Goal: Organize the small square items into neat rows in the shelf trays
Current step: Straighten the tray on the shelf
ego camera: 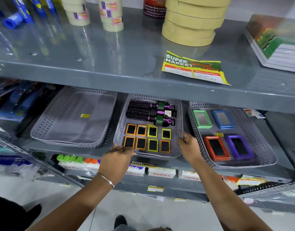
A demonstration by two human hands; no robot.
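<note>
Middle shelf, seen from above. Your left hand [117, 160] rests on the near left corner of the middle tray [179, 117], fingers curled over its rim; your right hand [189, 145] grips the tray's right rim near the front corner. Both hands are closed on the tray, one at each side. Inside it, eight small square items [147, 139] lie flat in two rows of four across the near half: orange-framed ones at left, yellow-green ones toward the right, one orange at near right. Three hair brushes [150, 112] lie side by side across the far half. To the left stands an empty grey tray [43, 129]; to the right, a tray [266, 147] holding four larger framed mirrors [221, 135]. Tape rolls [191, 20] stand on the shelf above.
</note>
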